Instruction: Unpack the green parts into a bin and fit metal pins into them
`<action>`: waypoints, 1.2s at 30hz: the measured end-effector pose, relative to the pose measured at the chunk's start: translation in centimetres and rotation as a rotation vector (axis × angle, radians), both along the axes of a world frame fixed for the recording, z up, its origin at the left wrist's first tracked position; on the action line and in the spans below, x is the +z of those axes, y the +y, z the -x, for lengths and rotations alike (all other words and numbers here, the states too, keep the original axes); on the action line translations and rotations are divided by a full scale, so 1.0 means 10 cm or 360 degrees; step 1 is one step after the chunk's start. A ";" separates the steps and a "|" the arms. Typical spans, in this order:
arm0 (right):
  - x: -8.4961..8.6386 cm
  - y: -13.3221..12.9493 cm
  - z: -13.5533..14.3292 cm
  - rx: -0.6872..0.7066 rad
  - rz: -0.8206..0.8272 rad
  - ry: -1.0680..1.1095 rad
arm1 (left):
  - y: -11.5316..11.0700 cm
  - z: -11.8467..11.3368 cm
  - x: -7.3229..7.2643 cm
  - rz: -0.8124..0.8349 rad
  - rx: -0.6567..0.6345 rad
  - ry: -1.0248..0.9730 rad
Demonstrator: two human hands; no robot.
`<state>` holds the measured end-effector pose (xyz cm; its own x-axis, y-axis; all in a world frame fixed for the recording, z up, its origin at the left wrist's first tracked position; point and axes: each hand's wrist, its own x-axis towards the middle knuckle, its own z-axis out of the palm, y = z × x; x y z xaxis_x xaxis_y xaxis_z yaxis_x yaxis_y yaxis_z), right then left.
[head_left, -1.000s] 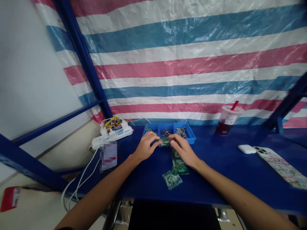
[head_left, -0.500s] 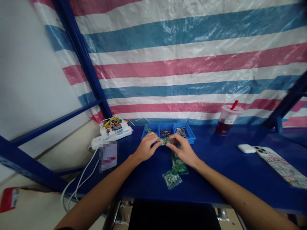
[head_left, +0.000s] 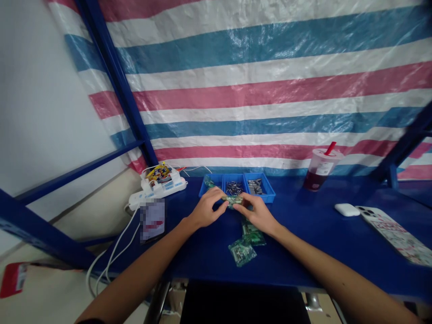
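Note:
Between my two hands is a small clear greenish bag (head_left: 232,201), its contents too small to make out. My left hand (head_left: 209,208) pinches its left end with thumb and fingers. The right end is gripped by my right hand (head_left: 258,213). Just behind them stands a blue three-part tray (head_left: 269,194), with a green bag in its left compartment, small dark metal pieces in the middle and larger grey pieces on the right. Below my hands a bag of small pale pieces (head_left: 242,252) lies against a green bag (head_left: 254,235) on the blue table.
On the left are a white power strip (head_left: 158,191) with cables and a phone (head_left: 153,220). A cup with a red straw (head_left: 320,170), a white earphone case (head_left: 347,209) and a patterned phone (head_left: 394,231) are at the right. A striped sheet (head_left: 256,94) hangs behind.
The held bag has tilted and its face shows more. My right hand has shifted slightly left, and both hands' fingers have moved a little. The bags on the table look the same.

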<state>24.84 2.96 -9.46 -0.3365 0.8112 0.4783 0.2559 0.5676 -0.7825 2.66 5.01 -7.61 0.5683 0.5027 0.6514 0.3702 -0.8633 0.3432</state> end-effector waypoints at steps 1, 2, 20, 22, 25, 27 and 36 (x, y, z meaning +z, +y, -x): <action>0.00 0.00 0.00 -0.0006 -0.0022 -0.0013 | 0.00 0.00 0.00 0.0004 -0.0001 0.0010; 0.01 -0.01 0.00 -0.0010 -0.0049 -0.0025 | 0.00 0.00 0.00 0.0008 0.0001 0.0015; 0.05 -0.06 0.01 0.0020 -0.0012 0.0002 | -0.01 -0.01 -0.04 0.0015 0.0097 -0.0014; 0.05 -0.04 -0.01 0.0012 -0.0012 -0.0024 | 0.00 -0.01 -0.07 0.0059 0.0134 -0.0049; 0.05 -0.03 -0.03 0.0028 -0.0007 -0.0048 | 0.02 0.00 -0.12 0.0108 0.0149 -0.0123; 0.05 -0.03 -0.03 0.0022 -0.0004 -0.0041 | 0.03 0.00 -0.14 0.0123 0.0141 -0.0143; 0.04 -0.03 0.00 -0.0011 0.0058 0.0106 | 0.04 -0.01 -0.15 0.0196 0.0161 -0.0186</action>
